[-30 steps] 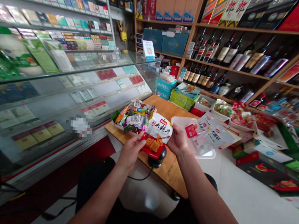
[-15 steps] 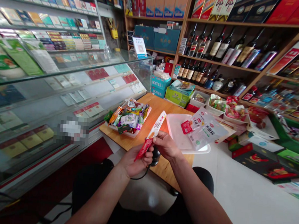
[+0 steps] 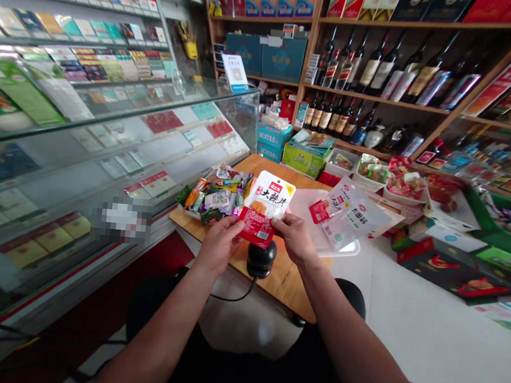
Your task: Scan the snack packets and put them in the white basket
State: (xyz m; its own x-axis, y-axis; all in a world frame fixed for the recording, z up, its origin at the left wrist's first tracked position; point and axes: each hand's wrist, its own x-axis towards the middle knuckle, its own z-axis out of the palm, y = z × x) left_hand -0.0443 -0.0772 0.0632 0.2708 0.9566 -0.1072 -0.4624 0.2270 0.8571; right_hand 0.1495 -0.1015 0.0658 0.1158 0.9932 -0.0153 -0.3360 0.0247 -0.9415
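Between both hands I hold a red and white snack packet (image 3: 266, 207) upright, its printed face toward me. My left hand (image 3: 219, 240) pinches its lower left edge, and my right hand (image 3: 294, 235) grips the lower right side. Just below the packet a round black device (image 3: 261, 259) with a cable stands at the wooden table's (image 3: 289, 285) front edge. Behind my left hand is a tray heaped with small wrapped snacks (image 3: 217, 197). To the right, a white plastic tray (image 3: 349, 249) carries flat snack packets (image 3: 357, 217), which overhang its right side.
A glass display counter (image 3: 155, 111) runs along the left. At the back, shelves hold wine bottles (image 3: 379, 71) and boxes. Cartons and snack bins (image 3: 376, 171) line the floor beyond the table, with a black box (image 3: 458, 269) at right.
The snack packet has turned from edge-on to facing me. My left hand has shifted from beneath it to its left edge, and the black device is now more exposed.
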